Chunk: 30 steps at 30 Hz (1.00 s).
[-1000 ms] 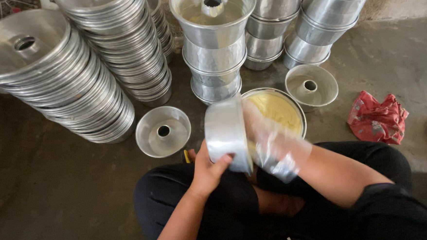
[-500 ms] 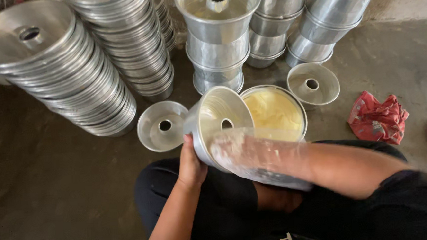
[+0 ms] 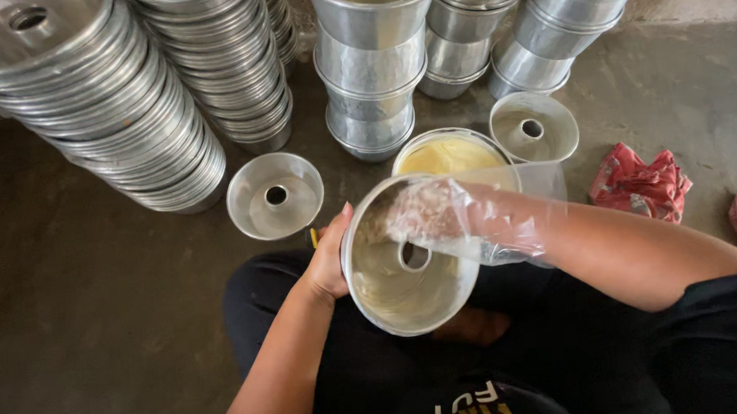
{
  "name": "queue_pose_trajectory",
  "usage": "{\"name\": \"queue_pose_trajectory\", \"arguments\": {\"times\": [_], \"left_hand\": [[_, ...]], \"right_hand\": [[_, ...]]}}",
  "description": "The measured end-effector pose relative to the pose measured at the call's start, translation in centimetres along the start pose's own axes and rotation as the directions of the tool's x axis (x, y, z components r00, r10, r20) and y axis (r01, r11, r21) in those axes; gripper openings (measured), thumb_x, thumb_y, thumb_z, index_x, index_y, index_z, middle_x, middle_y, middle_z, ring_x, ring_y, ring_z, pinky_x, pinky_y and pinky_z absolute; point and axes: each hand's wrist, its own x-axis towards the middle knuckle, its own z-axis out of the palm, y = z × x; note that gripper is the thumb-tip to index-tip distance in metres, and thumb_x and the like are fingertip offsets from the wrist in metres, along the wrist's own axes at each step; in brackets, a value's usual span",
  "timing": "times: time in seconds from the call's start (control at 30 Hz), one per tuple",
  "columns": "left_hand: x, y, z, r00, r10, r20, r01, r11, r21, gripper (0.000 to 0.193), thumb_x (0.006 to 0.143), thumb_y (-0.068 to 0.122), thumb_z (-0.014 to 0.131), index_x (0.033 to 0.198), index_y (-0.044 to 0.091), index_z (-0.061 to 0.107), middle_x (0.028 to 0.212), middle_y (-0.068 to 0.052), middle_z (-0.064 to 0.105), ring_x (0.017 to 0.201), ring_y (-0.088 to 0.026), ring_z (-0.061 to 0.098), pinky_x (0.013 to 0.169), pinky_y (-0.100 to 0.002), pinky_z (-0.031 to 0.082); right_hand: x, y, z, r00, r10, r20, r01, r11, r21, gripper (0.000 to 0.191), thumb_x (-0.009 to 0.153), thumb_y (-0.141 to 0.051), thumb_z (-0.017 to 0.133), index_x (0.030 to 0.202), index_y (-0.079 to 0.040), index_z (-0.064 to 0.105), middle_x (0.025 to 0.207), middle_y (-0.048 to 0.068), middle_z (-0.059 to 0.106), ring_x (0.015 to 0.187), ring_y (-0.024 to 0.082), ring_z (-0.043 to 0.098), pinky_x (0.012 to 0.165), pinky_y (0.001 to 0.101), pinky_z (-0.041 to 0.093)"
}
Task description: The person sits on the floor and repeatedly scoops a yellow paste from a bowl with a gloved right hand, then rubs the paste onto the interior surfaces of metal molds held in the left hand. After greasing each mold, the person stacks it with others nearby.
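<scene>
the left hand (image 3: 329, 264) grips the outer side of a round silver metal ring cake tin (image 3: 405, 272), held over the person's lap. the right hand (image 3: 423, 212), wrapped in a clear plastic bag glove (image 3: 487, 222), is inside the tin, fingers spread flat on its wall. just behind the tin sits a round metal tub of pale yellow grease (image 3: 450, 154). tall stacks of shiny tins (image 3: 127, 94) stand on the grey floor (image 3: 72, 332).

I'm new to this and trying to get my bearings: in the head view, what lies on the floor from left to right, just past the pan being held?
Leaning stack of ring pans → single empty ring pan → tub of yellow grease → second empty ring pan → crumpled red cloth.
</scene>
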Motion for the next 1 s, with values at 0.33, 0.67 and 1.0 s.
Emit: {"name": "queue_pose_trajectory", "arguments": {"times": [0.33, 0.67, 1.0], "left_hand": [[-0.1, -0.7, -1.4, 0.898, 0.436, -0.054, -0.438, 0.899, -0.010, 0.073, 0.103, 0.058, 0.044, 0.148, 0.002, 0.048, 0.139, -0.018, 0.062, 0.126, -0.031, 0.062, 0.108, -0.045, 0.050], [0.2, -1.0, -1.1, 0.913, 0.400, -0.078, -0.404, 0.914, -0.044, 0.080, 0.100, 0.065, 0.042, 0.149, 0.002, 0.046, 0.143, -0.018, 0.059, 0.131, -0.033, 0.058, 0.111, -0.047, 0.046], [-1.2, -2.4, 1.2, 0.894, 0.445, 0.047, -0.323, 0.568, 0.757, 0.082, 0.086, 0.058, 0.073, 0.141, 0.001, 0.053, 0.120, -0.019, 0.071, 0.110, -0.029, 0.067, 0.101, -0.042, 0.052]], "right_hand": [[-1.7, 1.6, -0.1, 0.992, 0.121, -0.025, -0.120, 0.992, 0.033, 0.027, 0.100, -0.022, 0.065, 0.122, -0.007, 0.067, 0.104, 0.009, 0.070, 0.093, 0.022, 0.069, 0.079, 0.0369, 0.057], [-0.5, -3.1, 5.0, 1.000, 0.001, 0.025, -0.015, 0.822, 0.570, 0.027, 0.099, -0.022, 0.065, 0.121, -0.006, 0.067, 0.102, 0.009, 0.071, 0.090, 0.022, 0.069, 0.077, 0.0376, 0.057], [2.9, -1.4, 2.0, 0.992, 0.128, 0.004, -0.062, 0.446, 0.893, 0.027, 0.098, -0.022, 0.065, 0.119, -0.006, 0.068, 0.100, 0.009, 0.072, 0.088, 0.022, 0.070, 0.075, 0.0384, 0.057]]}}
